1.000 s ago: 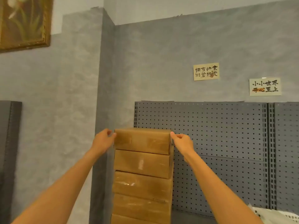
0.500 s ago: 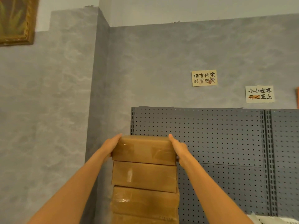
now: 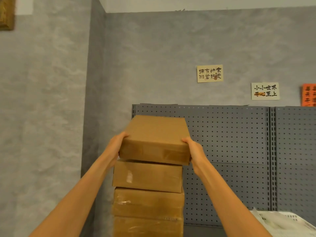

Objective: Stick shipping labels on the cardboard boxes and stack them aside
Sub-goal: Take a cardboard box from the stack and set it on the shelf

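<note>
A tall stack of brown cardboard boxes (image 3: pixel 147 177) stands against the grey wall corner. The top box (image 3: pixel 155 139) is tilted, its near edge raised off the box below and its plain top face towards me. My left hand (image 3: pixel 116 146) grips its left end. On the other end my right hand (image 3: pixel 193 149) grips it. No shipping label shows on the faces I see. The lower boxes carry clear tape on their fronts.
A grey pegboard panel (image 3: pixel 239 142) stands behind and right of the stack. A white crate (image 3: pixel 282 223) with pale wrapping sits at the bottom right. Paper notes (image 3: pixel 210 73) hang on the wall, and a picture frame (image 3: pixel 6 14) at top left.
Both hands closed on the ends of the top box and lifted its near edge, drawing it towards me, so its top face now shows. The view shifted slightly right.
</note>
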